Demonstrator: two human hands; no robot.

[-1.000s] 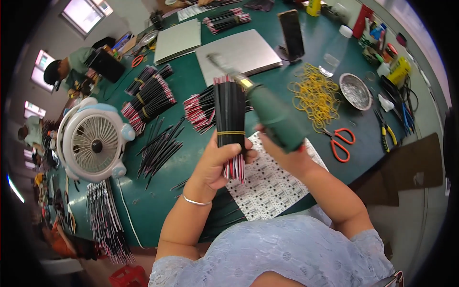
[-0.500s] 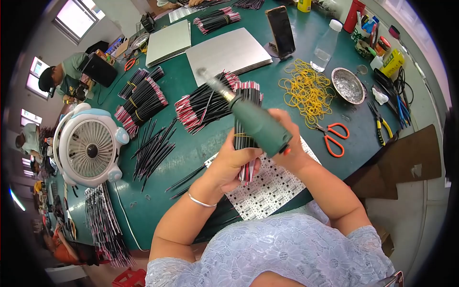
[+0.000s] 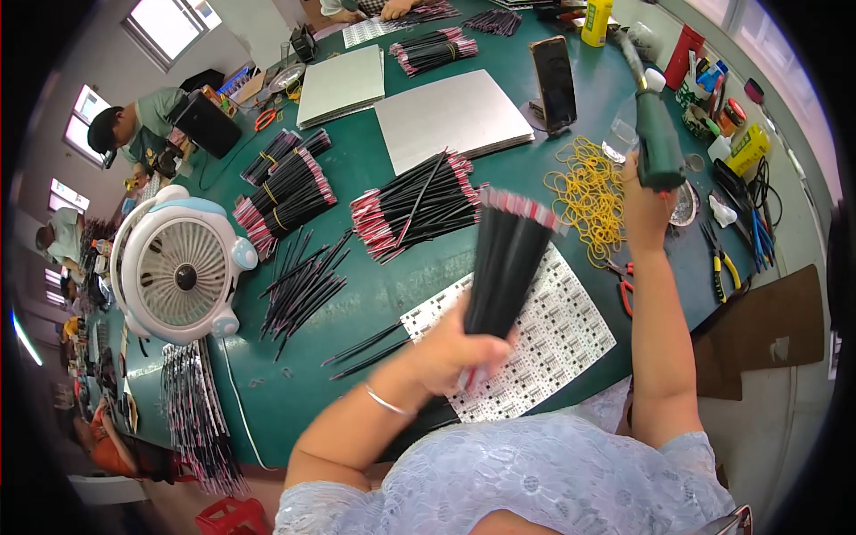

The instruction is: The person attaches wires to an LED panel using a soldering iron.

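Note:
My left hand (image 3: 464, 350) is closed around the lower part of a bundle of black-sleeved wires (image 3: 508, 267). The bundle stands tilted over a white printed sheet (image 3: 571, 308), its red and white ends at the top, slightly blurred. At the far right my right hand (image 3: 649, 209) is raised with a green heat gun (image 3: 660, 138) in its grip. The tool's metal nozzle points up and away, and its body hides part of a metal bowl (image 3: 685, 205). To the left of the held bundle lies a pile of similar wires (image 3: 415, 205).
Yellow rubber bands (image 3: 588, 201), orange-handled scissors (image 3: 627, 290) and yellow-handled pliers (image 3: 724, 267) lie on the right. A fan (image 3: 183, 276) stands left, near loose wires (image 3: 303, 285) and tied bundles (image 3: 290, 196). Metal plates (image 3: 455, 116) and a propped phone (image 3: 555, 85) are farther back.
My right hand has carried the heat gun away from the bundle, up and to the right. My left hand has moved slightly down and right, with the bundle tilting right. The view has shifted slightly.

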